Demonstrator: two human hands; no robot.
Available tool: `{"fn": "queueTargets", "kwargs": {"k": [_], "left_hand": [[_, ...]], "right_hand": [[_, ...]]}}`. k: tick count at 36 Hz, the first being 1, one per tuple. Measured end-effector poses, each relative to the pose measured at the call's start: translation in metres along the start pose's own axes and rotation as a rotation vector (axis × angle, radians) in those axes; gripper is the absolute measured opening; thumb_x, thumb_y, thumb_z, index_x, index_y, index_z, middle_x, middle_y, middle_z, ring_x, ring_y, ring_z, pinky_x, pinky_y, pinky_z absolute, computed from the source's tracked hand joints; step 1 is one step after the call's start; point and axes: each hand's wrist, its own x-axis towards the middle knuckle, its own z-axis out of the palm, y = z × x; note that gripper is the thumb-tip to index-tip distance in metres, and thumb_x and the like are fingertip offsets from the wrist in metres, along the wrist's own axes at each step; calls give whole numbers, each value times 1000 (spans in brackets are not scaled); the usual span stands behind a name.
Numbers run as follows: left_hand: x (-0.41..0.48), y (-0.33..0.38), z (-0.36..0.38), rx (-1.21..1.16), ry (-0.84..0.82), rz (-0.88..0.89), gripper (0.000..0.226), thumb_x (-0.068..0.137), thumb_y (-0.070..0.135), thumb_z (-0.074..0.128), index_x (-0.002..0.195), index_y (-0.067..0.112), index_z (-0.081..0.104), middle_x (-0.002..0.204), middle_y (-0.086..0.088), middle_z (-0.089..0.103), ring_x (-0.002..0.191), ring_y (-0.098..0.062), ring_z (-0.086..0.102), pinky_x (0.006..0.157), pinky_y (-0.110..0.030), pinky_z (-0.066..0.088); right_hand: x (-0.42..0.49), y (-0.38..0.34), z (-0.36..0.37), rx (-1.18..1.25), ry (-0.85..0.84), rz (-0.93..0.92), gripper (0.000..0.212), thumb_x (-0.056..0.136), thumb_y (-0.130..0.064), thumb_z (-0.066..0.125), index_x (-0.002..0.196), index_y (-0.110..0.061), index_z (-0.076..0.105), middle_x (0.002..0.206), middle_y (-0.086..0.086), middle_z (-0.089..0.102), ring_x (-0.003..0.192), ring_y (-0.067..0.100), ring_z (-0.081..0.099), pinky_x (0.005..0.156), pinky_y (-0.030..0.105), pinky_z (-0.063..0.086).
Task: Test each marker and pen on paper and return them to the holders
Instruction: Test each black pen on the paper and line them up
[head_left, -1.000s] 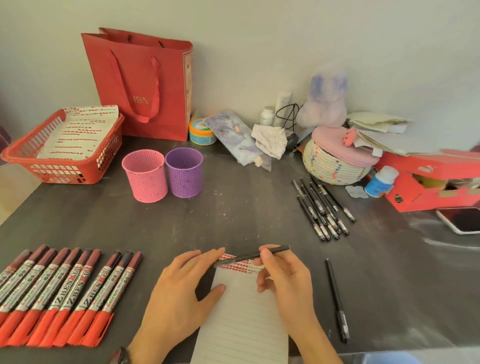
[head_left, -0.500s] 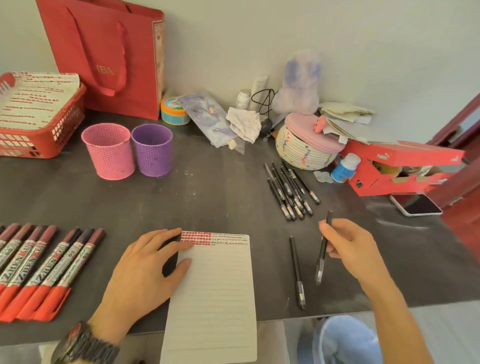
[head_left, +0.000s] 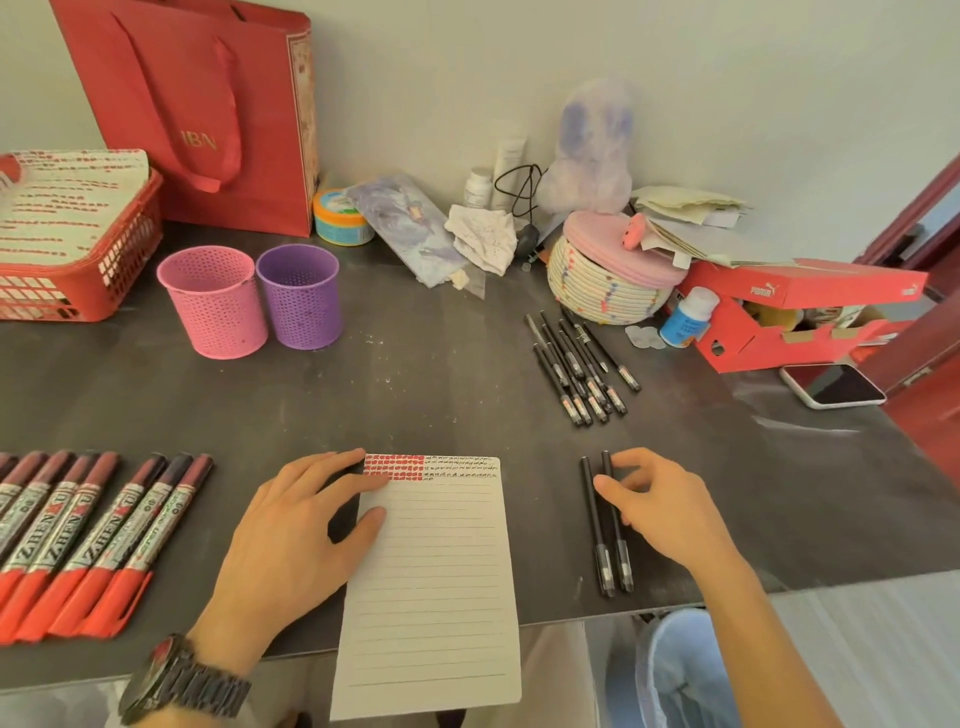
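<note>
Pressing our left hand (head_left: 291, 525) flat, fingers spread, on the paper (head_left: 431, 571), we pinch a black pen (head_left: 622, 551) with our right hand (head_left: 660, 504); it lies on the counter (head_left: 415, 395) just beside another pen (head_left: 597, 535).

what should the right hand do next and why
Probably release the black pen and reach for the pen cluster farther back. The right hand pinches it flat on the table beside a second black pen, while the left hand rests on the notepad, ready for testing.
</note>
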Motion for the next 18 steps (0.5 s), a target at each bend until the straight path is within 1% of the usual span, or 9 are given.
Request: {"fn": "queueTargets", "kwargs": {"k": [2, 4, 6, 8, 10, 13, 18], "left_hand": [[0, 0, 0, -3, 0, -1, 41, 90, 57, 54, 128, 44, 60, 144, 20, 49, 136, -11, 41, 111, -40, 33], [0, 1, 0, -6, 1, 1, 41, 90, 57, 54, 128, 44, 60, 144, 19, 49, 137, -11, 41, 112, -40, 33], [-1, 2, -1, -15, 2, -1, 41, 90, 56, 55, 128, 43, 61, 144, 19, 49, 137, -12, 41, 112, -41, 33], [-1, 2, -2, -23, 0, -4, 40, 91, 55, 56, 129, 42, 61, 144, 18, 49, 137, -12, 41, 112, -42, 33], [-1, 3, -3, -31, -3, -5, 40, 91, 54, 57, 129, 41, 62, 145, 17, 50, 137, -13, 41, 112, -42, 33], [-1, 4, -3, -33, -7, -5, 41, 91, 54, 56, 130, 41, 61, 145, 17, 49, 138, -12, 41, 113, -42, 33], [-1, 4, -4, -39, -13, -9, 42, 91, 56, 54, 130, 42, 60, 146, 19, 48, 139, -11, 39, 114, -42, 32]], "right_hand": [[-1, -1, 1, -10, 0, -2, 26, 93, -50, 66, 115, -38, 58, 79, -15, 72, 75, 3, 68, 67, 25, 49], [-1, -1, 3, -14, 2, -2, 28, 93, -49, 65, 117, -38, 57, 77, -14, 72, 74, 4, 68, 67, 25, 51], [-2, -1, 4, -4, 6, 7, 28, 94, -48, 64, 118, -37, 57, 79, -12, 72, 73, 8, 69, 75, 33, 57], [-1, -1, 5, -5, 14, 8, 29, 95, -48, 63, 120, -36, 59, 82, -11, 72, 73, 11, 70, 79, 37, 59], [-1, -2, 5, -16, 19, 5, 31, 95, -50, 62, 122, -35, 60, 81, -11, 71, 73, 11, 69, 79, 37, 59], [0, -6, 6, -39, 17, -1, 33, 94, -55, 60, 121, -36, 60, 79, -11, 70, 71, 8, 68, 74, 33, 57], [-2, -10, 6, -55, 10, -17, 35, 90, -56, 66, 119, -37, 58, 77, -11, 70, 70, 6, 67, 73, 33, 57]]}}
